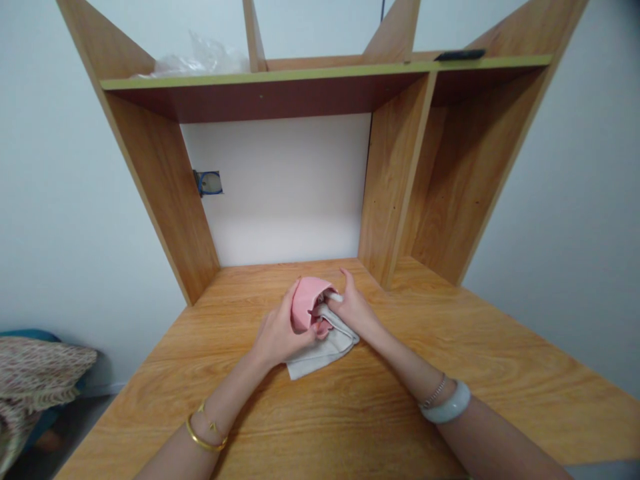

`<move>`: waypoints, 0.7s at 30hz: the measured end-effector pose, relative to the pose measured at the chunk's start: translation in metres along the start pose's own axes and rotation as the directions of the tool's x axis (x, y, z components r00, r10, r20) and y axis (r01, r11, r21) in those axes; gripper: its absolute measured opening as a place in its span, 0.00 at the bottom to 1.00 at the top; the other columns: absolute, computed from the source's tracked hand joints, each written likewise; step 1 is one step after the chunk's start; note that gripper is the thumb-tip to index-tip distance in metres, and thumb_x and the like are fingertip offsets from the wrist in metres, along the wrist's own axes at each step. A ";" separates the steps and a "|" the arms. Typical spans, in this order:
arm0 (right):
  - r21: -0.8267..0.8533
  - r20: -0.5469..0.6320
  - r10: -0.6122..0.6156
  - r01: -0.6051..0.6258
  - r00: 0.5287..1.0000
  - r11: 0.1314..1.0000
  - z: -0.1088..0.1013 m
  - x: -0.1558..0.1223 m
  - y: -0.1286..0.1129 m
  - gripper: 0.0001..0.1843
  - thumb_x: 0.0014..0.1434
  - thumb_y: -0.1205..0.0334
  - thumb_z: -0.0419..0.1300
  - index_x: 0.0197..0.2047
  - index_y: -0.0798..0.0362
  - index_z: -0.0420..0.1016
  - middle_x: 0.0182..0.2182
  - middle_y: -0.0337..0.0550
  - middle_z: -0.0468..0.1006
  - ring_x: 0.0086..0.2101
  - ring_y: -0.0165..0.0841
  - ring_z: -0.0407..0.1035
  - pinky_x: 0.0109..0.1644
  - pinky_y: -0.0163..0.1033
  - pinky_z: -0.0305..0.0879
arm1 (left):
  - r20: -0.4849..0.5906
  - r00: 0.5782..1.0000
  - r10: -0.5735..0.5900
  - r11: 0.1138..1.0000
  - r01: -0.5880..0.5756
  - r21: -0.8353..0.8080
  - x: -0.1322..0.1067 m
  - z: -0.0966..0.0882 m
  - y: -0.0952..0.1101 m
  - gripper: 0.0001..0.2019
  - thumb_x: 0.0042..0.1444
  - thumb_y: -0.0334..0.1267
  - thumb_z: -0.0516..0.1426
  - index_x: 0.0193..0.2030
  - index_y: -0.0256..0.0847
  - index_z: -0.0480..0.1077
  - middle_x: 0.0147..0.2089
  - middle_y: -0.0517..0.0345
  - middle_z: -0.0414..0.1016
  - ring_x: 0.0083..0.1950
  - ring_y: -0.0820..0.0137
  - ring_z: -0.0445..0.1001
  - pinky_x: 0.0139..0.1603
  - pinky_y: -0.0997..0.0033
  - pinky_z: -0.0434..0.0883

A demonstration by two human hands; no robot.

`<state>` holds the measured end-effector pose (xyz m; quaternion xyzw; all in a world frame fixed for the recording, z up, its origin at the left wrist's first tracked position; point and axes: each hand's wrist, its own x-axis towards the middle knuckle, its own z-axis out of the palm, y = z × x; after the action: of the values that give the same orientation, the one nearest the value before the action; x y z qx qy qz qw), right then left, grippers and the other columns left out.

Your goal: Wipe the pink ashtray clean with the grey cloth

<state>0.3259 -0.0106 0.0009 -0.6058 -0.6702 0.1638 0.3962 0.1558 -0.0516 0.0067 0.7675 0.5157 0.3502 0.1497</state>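
A pink rounded, hollow container (306,300) is tilted over the desk, its opening turned to the right. Its exact kind is hard to make out. My left hand (280,330) is closed round its left side. A light grey cloth (320,357) hangs from the opening and spreads over the desk below. My right hand (353,307) grips part of this cloth at the opening, with its fingertips hidden inside and one digit sticking up. Something dark and pinkish shows within the opening, too small to name.
The wooden desk (380,413) has an upright divider (395,187) and a shelf (300,72) behind it. A clear plastic bag (200,57) and a dark object (460,55) lie on the shelf. An uncovered wall socket box (209,183) sits at the back. A woven cloth (40,370) drapes something at left.
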 end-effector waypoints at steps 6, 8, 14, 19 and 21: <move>-0.297 0.012 -0.032 0.035 0.999 0.954 -0.004 -0.007 -0.007 0.43 0.51 0.53 0.54 0.63 0.59 0.35 0.30 0.50 0.76 0.31 0.40 0.71 0.29 0.35 0.59 | 0.081 0.997 -0.004 0.963 -0.018 0.270 -0.002 -0.010 0.009 0.40 0.45 0.51 0.55 0.63 0.39 0.44 0.44 0.46 0.72 0.43 0.54 0.72 0.40 0.61 0.65; -0.411 0.014 -0.073 0.072 0.997 0.909 -0.004 -0.010 -0.010 0.43 0.53 0.53 0.52 0.63 0.59 0.33 0.28 0.50 0.76 0.30 0.42 0.71 0.30 0.37 0.59 | 0.101 0.995 -0.002 0.953 -0.028 0.301 -0.002 -0.011 0.009 0.40 0.44 0.50 0.55 0.62 0.39 0.46 0.45 0.46 0.72 0.43 0.53 0.72 0.41 0.62 0.65; -0.567 0.037 -0.185 0.173 0.982 0.805 -0.009 -0.017 -0.019 0.43 0.54 0.55 0.52 0.63 0.55 0.29 0.26 0.46 0.77 0.30 0.41 0.72 0.32 0.38 0.59 | 0.128 0.992 -0.012 0.934 -0.035 0.356 -0.001 -0.013 0.010 0.38 0.44 0.48 0.54 0.62 0.39 0.47 0.46 0.45 0.72 0.43 0.52 0.72 0.41 0.61 0.65; -0.565 0.051 -0.245 0.230 0.968 0.792 -0.009 -0.017 -0.018 0.41 0.55 0.54 0.50 0.63 0.56 0.30 0.26 0.46 0.77 0.29 0.40 0.72 0.31 0.37 0.60 | 0.114 0.993 -0.037 0.956 0.002 0.293 -0.002 -0.011 0.008 0.36 0.44 0.42 0.54 0.62 0.38 0.49 0.45 0.45 0.72 0.43 0.53 0.71 0.42 0.60 0.65; -0.553 0.046 -0.225 0.213 0.973 0.805 -0.009 -0.016 -0.017 0.40 0.55 0.54 0.50 0.63 0.56 0.32 0.26 0.46 0.77 0.30 0.40 0.72 0.32 0.37 0.60 | 0.088 0.995 -0.044 0.981 0.026 0.194 -0.001 -0.007 0.005 0.35 0.44 0.40 0.55 0.61 0.38 0.51 0.47 0.46 0.71 0.44 0.56 0.71 0.44 0.61 0.65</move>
<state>0.3205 -0.0314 0.0131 -0.6149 -0.7498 -0.0909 0.2269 0.1538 -0.0551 0.0146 0.7844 0.5532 0.2603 0.1042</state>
